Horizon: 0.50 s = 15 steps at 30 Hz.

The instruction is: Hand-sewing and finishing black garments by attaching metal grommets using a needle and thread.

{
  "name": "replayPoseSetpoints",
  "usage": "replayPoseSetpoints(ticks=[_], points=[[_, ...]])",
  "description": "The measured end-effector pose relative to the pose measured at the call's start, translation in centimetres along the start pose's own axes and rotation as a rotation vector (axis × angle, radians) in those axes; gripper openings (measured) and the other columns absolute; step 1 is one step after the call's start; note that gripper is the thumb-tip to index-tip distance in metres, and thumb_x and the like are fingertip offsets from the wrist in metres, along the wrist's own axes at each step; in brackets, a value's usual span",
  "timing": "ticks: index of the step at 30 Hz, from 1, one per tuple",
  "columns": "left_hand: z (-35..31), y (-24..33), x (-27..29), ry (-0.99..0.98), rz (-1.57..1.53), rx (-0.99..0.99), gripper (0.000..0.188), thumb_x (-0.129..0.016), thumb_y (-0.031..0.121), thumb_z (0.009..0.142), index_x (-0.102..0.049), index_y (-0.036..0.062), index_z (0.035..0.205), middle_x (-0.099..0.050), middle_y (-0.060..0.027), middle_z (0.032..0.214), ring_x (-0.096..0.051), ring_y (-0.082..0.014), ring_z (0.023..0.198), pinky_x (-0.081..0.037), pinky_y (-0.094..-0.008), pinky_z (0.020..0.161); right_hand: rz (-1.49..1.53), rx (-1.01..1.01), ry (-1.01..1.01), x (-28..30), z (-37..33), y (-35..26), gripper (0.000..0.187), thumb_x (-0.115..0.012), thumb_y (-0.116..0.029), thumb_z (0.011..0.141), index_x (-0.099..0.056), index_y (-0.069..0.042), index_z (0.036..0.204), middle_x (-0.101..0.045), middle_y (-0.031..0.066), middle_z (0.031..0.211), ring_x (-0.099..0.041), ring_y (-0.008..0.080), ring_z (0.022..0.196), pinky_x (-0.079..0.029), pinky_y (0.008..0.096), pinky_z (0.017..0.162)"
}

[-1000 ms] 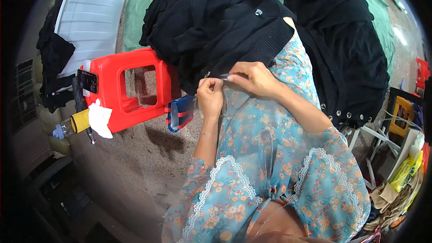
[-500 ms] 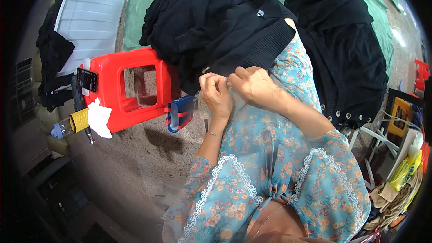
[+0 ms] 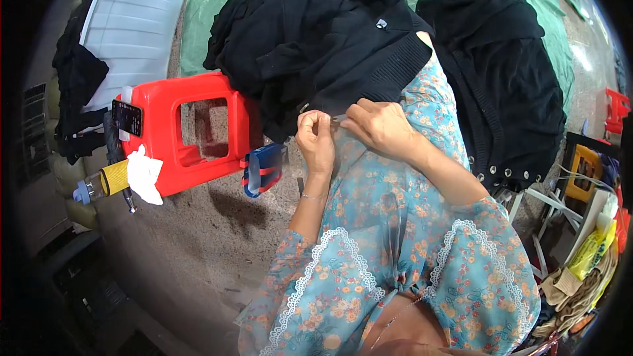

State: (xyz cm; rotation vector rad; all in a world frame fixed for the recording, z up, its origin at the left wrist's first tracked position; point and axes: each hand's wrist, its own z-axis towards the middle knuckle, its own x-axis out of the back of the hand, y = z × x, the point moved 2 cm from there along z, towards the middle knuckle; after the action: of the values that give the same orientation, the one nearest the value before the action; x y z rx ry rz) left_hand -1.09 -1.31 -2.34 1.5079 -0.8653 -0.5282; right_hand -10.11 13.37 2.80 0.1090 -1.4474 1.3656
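A black knit garment (image 3: 330,39) with a ribbed band lies across my lap and leg. At its near edge my left hand (image 3: 316,142) is closed, thumb and forefinger pinched together beside a small shiny button on the cloth. My right hand (image 3: 379,128) is closed too, its fingertips pinching close to the left ones. Between the two hands shows a small thin greyish thing (image 3: 337,118), too small to name. Whether the left fingers grip the cloth or only that small thing cannot be seen.
On my left stands a red plastic stool (image 3: 168,92) with a phone (image 3: 127,117), white tissue (image 3: 144,173) and bottle (image 3: 99,188) by it. A blue box-like item (image 3: 264,168) hangs beside it. More black buttoned garments (image 3: 501,79) lie right on a green sheet (image 3: 204,39).
My hands have come slightly apart, the right one shifting a little to the right. The small thin thing now shows between the fingertips.
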Motion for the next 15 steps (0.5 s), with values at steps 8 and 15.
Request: replayPoseSetpoints(ticks=[8, 15], points=[[-0.2, 0.4, -0.5, -0.012, -0.032, -0.013, 0.015, -0.060, 0.007, 0.094, -0.058, -0.0008, 0.081, -0.055, -0.0036, 0.097, -0.055, -0.0092, 0.075, -0.048, -0.0247, 0.063, -0.068, 0.058, 0.014, -1.1, 0.1, 0.1, 0.020, -0.065, -0.022, 0.090, -0.056, -0.006, 0.081, -0.058, 0.0101, 0.073, -0.061, 0.0304, 0.063, -0.047, 0.0410, 0.055], [0.2, 0.6, 1.3, 0.101, -0.367, 0.030, 0.035, -0.052, 0.024, 0.103, -0.054, 0.0054, 0.073, -0.055, -0.0031, 0.088, -0.052, -0.0079, 0.062, -0.047, -0.0228, 0.057, 0.394, -0.555, 0.458, 0.8, 0.4, 2.3, 0.025, -0.071, -0.026, 0.090, -0.062, -0.006, 0.104, -0.064, 0.0090, 0.074, -0.065, 0.0224, 0.062, -0.050, 0.0342, 0.057]])
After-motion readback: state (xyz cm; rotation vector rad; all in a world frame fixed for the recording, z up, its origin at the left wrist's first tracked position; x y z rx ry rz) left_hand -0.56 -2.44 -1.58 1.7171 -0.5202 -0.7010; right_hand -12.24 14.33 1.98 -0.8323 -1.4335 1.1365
